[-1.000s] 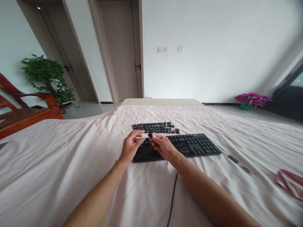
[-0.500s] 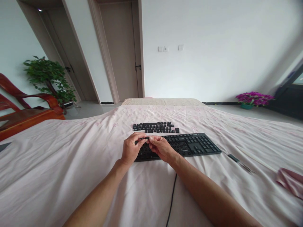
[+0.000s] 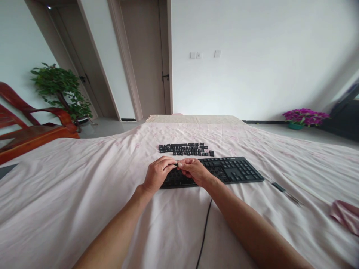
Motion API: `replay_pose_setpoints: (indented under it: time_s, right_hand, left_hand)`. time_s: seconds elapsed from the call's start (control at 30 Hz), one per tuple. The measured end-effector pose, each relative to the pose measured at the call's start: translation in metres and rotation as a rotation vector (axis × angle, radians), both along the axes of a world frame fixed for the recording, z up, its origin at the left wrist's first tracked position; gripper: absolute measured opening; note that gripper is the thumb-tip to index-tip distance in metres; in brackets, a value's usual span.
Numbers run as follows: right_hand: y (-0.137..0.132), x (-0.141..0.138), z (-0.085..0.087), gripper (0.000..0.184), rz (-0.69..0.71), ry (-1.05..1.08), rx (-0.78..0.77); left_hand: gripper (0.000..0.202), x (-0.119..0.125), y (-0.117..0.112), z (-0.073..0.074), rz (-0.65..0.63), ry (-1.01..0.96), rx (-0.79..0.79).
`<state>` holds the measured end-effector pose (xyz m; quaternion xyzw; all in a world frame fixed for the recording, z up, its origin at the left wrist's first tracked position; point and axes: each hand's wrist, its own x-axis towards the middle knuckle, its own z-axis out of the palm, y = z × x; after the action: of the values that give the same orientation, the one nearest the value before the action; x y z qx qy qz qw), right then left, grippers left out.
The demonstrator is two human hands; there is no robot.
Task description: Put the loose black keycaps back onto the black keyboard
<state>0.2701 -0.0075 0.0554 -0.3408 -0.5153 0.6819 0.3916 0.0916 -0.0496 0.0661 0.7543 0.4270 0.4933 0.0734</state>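
My left hand (image 3: 158, 172) and my right hand (image 3: 195, 171) meet over the left part of a black keyboard (image 3: 232, 175). Between their fingertips is a small dark keycap (image 3: 176, 164), mostly covered by the fingers; both hands pinch it. The keyboard's left section has bare key sockets, while keys still sit on its right side. Behind the keyboard, loose black keycaps (image 3: 185, 149) lie in rough rows on the cloth, a long space bar (image 3: 178, 145) among them.
A pale pink cloth (image 3: 112, 209) with folds covers the surface. Right of the keyboard lies a keycap puller (image 3: 286, 192) with wire prongs. A black cable (image 3: 205, 231) runs toward me. Pink fabric (image 3: 346, 215) lies at the far right. A wooden chair (image 3: 63, 117) stands left.
The view has shifted slightly, so everything sits a little to the right. My hands stay together at the keycap, with the fingertips a bit closer around it.
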Motion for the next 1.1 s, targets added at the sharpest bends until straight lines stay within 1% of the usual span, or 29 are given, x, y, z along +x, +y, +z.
replay_pose_setpoints:
  time_s: [0.2,0.27,0.33,0.47,0.6,0.7,0.77,0.83,0.9,0.97,1.03,1.1]
  right_hand:
    - [-0.004,-0.003,0.0,0.038,0.038,0.1,-0.102]
    - [-0.004,-0.004,-0.002,0.038,0.041,0.109,-0.11]
    - [-0.004,-0.004,-0.004,0.038,0.028,0.095,-0.096]
    - [-0.004,-0.006,-0.005,0.037,-0.074,0.01,-0.033]
    - [-0.007,-0.009,-0.001,0.037,-0.196,-0.071,0.029]
    - [-0.012,-0.013,0.003,0.034,-0.268,-0.112,0.095]
    - [-0.014,-0.017,0.004,0.031,-0.298,-0.121,0.182]
    - [-0.015,-0.019,0.001,0.027,-0.339,-0.104,0.28]
    - [-0.014,-0.021,-0.004,0.028,-0.389,-0.083,0.378]
    - [-0.012,-0.021,-0.008,0.028,-0.433,-0.081,0.495]
    - [-0.012,-0.02,-0.011,0.023,-0.463,-0.105,0.63]
    - [-0.014,-0.018,-0.009,0.016,-0.494,-0.161,0.755]
  left_hand:
    - [0.017,-0.001,0.004,-0.006,-0.027,-0.046,0.073]
    - [0.016,-0.002,0.004,-0.007,-0.038,-0.033,0.101]
    - [0.016,-0.001,0.003,-0.007,-0.007,0.003,0.121]
    - [0.018,0.001,0.0,-0.006,0.099,0.076,0.133]
    - [0.019,0.005,-0.001,-0.01,0.069,0.031,0.108]
    - [0.016,0.008,0.0,-0.014,0.097,-0.125,0.005]
    - [0.017,0.012,0.001,-0.016,0.129,-0.326,-0.135]
    - [0.024,0.018,0.001,-0.018,0.124,-0.566,-0.283]
    - [0.03,0.024,0.001,-0.02,0.07,-0.764,-0.378]
    - [0.033,0.029,0.001,-0.021,-0.002,-0.889,-0.436]
    - [0.035,0.033,0.0,-0.022,-0.064,-0.962,-0.485]
    - [0.037,0.034,0.0,-0.023,-0.099,-0.99,-0.515]
